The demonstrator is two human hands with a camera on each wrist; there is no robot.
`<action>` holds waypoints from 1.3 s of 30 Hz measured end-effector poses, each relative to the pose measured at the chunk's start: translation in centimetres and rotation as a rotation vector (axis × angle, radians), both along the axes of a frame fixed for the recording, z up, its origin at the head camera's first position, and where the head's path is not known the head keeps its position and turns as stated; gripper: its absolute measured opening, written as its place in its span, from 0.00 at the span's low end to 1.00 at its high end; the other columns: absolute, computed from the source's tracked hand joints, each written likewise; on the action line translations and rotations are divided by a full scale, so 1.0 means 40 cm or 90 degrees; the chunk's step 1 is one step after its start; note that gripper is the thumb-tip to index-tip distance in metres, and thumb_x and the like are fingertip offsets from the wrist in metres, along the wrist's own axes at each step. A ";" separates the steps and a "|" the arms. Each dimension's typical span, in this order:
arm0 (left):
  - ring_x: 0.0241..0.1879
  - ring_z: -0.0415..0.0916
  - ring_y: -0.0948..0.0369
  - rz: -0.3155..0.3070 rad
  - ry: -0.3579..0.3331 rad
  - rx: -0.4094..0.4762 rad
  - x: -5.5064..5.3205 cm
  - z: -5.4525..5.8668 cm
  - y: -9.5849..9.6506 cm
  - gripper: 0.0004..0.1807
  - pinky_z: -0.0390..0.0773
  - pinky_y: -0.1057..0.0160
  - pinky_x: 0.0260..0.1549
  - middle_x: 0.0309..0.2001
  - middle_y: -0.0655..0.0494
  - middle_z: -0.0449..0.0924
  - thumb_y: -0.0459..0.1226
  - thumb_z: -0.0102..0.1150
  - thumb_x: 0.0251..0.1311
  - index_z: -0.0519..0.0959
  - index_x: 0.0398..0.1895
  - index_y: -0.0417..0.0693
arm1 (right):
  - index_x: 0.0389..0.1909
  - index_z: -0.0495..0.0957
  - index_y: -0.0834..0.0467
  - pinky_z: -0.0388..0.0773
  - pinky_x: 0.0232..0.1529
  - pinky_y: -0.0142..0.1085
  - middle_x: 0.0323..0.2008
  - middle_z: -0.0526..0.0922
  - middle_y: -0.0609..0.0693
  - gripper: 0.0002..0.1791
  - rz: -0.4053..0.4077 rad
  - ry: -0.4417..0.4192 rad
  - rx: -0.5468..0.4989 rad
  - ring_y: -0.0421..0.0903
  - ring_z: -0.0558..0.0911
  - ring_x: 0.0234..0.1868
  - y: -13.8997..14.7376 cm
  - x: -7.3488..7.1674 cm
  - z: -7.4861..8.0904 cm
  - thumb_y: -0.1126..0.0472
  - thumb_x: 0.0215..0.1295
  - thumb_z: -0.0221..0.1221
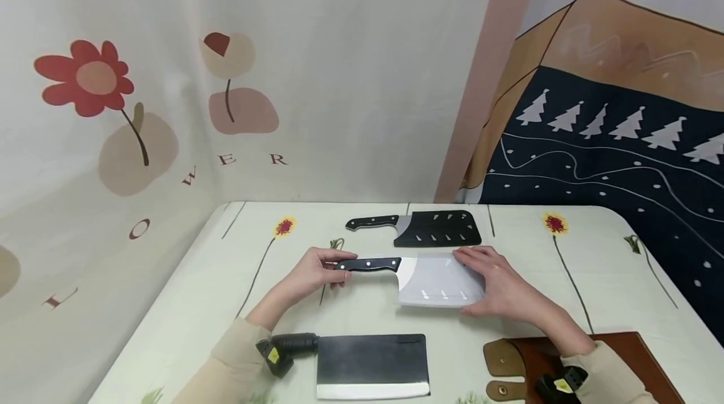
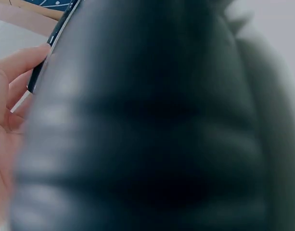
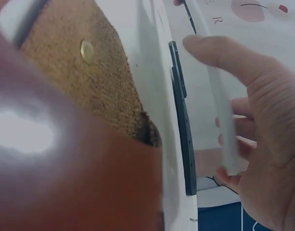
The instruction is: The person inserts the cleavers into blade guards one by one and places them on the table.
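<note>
A cleaver with a black riveted handle (image 1: 370,264) wears a white blade cover (image 1: 444,281), and both hands hold it level in the middle of the head view. My left hand (image 1: 311,275) pinches the butt of the handle between thumb and fingers. At the other end, my right hand (image 1: 503,284) grips the cover by its edges. The right wrist view shows this white cover (image 3: 224,115) edge-on, between thumb and fingers. In the left wrist view a blurred dark ribbed handle (image 2: 137,144) hides most of the scene.
Behind the hands lies another cleaver in a black slotted cover (image 1: 438,229). Nearer, a dark-bladed cleaver (image 1: 373,363) lies flat under the left wrist. A brown leather sheath (image 1: 613,357) with snap straps rests under the right wrist. Everything lies on a flower-print tablecloth (image 1: 198,278).
</note>
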State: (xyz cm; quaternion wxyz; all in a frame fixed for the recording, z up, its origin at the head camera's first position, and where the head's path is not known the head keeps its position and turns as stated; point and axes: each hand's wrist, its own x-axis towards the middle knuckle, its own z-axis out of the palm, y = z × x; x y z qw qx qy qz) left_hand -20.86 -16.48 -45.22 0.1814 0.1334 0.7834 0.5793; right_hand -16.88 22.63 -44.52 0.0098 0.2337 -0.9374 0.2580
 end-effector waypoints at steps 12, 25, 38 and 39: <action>0.24 0.73 0.60 -0.011 -0.032 -0.058 -0.013 -0.029 -0.003 0.23 0.73 0.65 0.25 0.29 0.47 0.82 0.29 0.65 0.64 0.79 0.63 0.34 | 0.67 0.76 0.63 0.62 0.61 0.63 0.66 0.74 0.63 0.52 0.001 -0.016 0.053 0.64 0.67 0.67 -0.023 -0.037 -0.034 0.52 0.36 0.83; 0.32 0.86 0.56 0.064 -0.026 -0.013 -0.017 -0.048 0.009 0.27 0.85 0.59 0.37 0.50 0.35 0.83 0.25 0.64 0.63 0.73 0.66 0.28 | 0.68 0.74 0.64 0.59 0.63 0.64 0.69 0.71 0.65 0.50 -0.009 -0.062 0.030 0.66 0.64 0.69 0.000 -0.056 -0.045 0.55 0.40 0.81; 0.44 0.86 0.54 0.031 -0.030 0.010 -0.003 -0.032 -0.029 0.32 0.84 0.58 0.45 0.65 0.31 0.72 0.25 0.62 0.63 0.67 0.71 0.27 | 0.65 0.77 0.65 0.57 0.63 0.71 0.69 0.69 0.68 0.44 0.032 -0.068 0.025 0.71 0.63 0.69 0.018 -0.050 -0.035 0.53 0.46 0.80; 0.44 0.86 0.53 0.028 -0.024 0.008 0.000 -0.029 -0.036 0.32 0.84 0.57 0.45 0.65 0.30 0.72 0.25 0.62 0.63 0.67 0.71 0.27 | 0.65 0.77 0.64 0.58 0.63 0.71 0.69 0.69 0.69 0.44 0.033 -0.067 0.021 0.71 0.63 0.69 0.023 -0.046 -0.031 0.53 0.46 0.80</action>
